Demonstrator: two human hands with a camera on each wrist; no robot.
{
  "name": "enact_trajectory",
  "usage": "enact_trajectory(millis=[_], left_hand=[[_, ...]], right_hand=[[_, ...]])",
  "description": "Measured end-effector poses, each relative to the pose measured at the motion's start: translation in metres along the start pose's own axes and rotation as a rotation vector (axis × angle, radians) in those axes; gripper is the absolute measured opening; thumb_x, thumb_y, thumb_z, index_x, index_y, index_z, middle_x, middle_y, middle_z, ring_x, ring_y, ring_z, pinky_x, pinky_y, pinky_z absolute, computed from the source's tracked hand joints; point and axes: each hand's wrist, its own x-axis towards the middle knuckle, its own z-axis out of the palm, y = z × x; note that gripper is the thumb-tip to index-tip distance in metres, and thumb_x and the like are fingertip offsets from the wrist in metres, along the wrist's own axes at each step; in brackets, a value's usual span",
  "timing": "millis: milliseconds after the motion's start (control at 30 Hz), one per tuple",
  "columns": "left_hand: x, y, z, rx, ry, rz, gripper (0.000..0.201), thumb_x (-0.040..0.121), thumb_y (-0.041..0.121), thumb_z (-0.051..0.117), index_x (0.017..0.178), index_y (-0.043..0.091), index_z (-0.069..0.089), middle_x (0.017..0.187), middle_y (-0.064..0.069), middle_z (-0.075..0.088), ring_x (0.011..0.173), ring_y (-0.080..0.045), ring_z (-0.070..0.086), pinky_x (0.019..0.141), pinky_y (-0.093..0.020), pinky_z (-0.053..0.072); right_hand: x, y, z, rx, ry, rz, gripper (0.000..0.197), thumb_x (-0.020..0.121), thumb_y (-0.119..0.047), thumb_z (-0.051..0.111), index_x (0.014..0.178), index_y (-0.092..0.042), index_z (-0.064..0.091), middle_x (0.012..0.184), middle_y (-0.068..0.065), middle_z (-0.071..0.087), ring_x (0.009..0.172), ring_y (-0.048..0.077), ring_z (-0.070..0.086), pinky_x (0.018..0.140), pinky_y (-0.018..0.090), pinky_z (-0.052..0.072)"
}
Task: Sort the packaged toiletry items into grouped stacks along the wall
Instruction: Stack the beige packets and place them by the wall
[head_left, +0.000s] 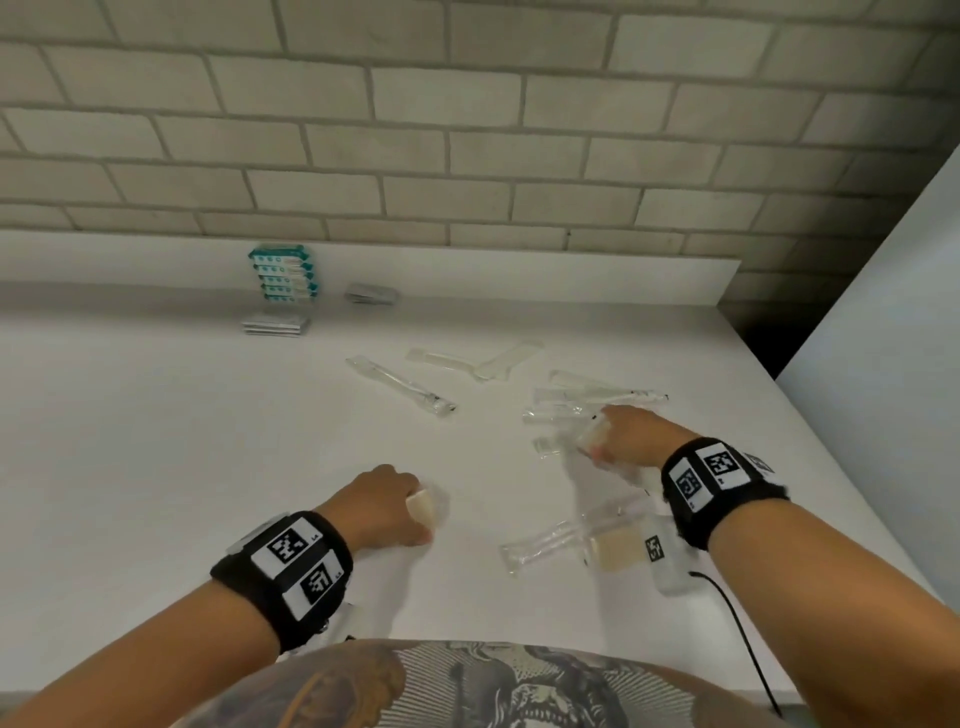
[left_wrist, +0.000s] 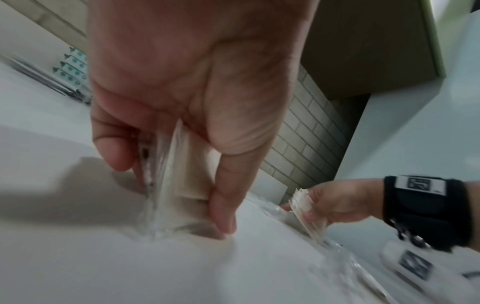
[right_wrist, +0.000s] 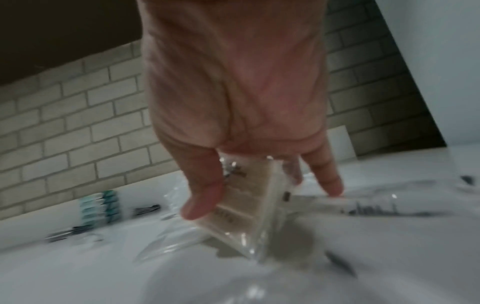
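My left hand (head_left: 410, 512) (left_wrist: 182, 185) pinches a cream soap bar in clear wrap (head_left: 422, 506) (left_wrist: 191, 179), held on edge against the white counter. My right hand (head_left: 608, 436) (right_wrist: 262, 197) grips another wrapped cream soap bar (head_left: 596, 435) (right_wrist: 249, 207) between thumb and fingers, just above a heap of clear packets (head_left: 566, 410). A third wrapped soap (head_left: 618, 551) lies flat near my right wrist. By the wall stands a stack of teal toothpaste boxes (head_left: 283, 273) (right_wrist: 100, 207), with two stacks of flat grey sachets (head_left: 275, 325) (head_left: 371, 293) beside it.
Clear-wrapped toothbrushes (head_left: 402, 384) and combs (head_left: 478, 358) lie scattered mid-counter. A brick wall (head_left: 467, 130) runs behind a low white upstand. A white panel (head_left: 883, 312) bounds the right side. A black cable (head_left: 737, 629) trails from my right wrist device.
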Motion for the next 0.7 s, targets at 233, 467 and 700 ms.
enact_trajectory(millis=[233,467,700], left_hand=[[0.039,0.015,-0.050,-0.011,0.202,0.009,0.070,0.084,0.046,0.064,0.140,0.012,0.042,0.152,-0.007,0.031,0.138,-0.027,0.033,0.111,-0.035,0.030],[0.057,0.042,-0.061,-0.099,0.077,0.077,0.052,0.090,0.031,0.060,0.137,0.014,0.047,0.140,-0.006,0.051,0.118,-0.022,0.052,0.095,-0.027,0.037],[0.065,0.057,-0.040,-0.549,0.161,0.102,0.068,0.071,0.065,0.067,0.125,0.024,0.056,0.119,0.003,0.065,0.107,-0.020,0.062,0.095,-0.040,0.051]], right_hand=[[-0.011,0.007,-0.007,0.317,0.013,-0.198,0.062,0.086,-0.033,0.068,0.140,-0.018,0.041,0.119,-0.003,0.054,0.106,0.013,0.049,0.088,0.027,0.038],[-0.072,0.032,-0.001,-0.119,-0.377,-0.249,0.035,0.074,-0.016,0.075,0.104,-0.022,0.057,0.107,-0.003,0.052,0.093,0.025,0.059,0.076,0.035,0.048],[-0.067,0.026,0.039,-0.264,-0.029,-0.410,0.018,0.086,-0.013,0.053,0.103,-0.018,0.048,0.110,0.001,0.044,0.084,0.019,0.047,0.063,0.027,0.037]])
